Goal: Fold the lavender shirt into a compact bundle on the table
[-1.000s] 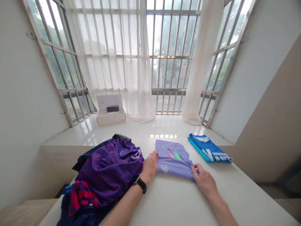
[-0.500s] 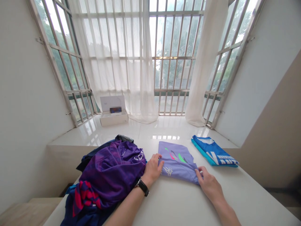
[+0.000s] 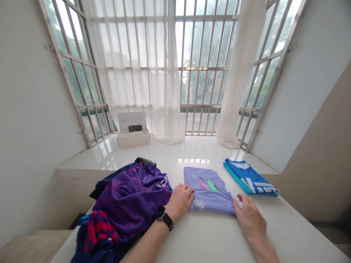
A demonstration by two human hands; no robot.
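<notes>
Got 3 piles on the table [image 3: 208, 233]: clothes heap [image 3: 131, 204] on the left, folded shirt [image 3: 208, 193] in the middle, another folded shirt [image 3: 251, 179] just right of it (those 2 aren't touching), plus a box [image 3: 133, 138] on the tiled floor [image 3: 189, 148] behind, up by the window [image 3: 204, 47].

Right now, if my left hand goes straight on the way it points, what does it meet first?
The folded lilac shirt: the left hand points at it, and the fingertips seem to be already at the shirt's left edge, though depth is hard to judge from this view.

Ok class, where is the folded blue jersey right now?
In the head view, the folded blue jersey lies to the right of the lavender shirt, beyond the right hand.
</notes>
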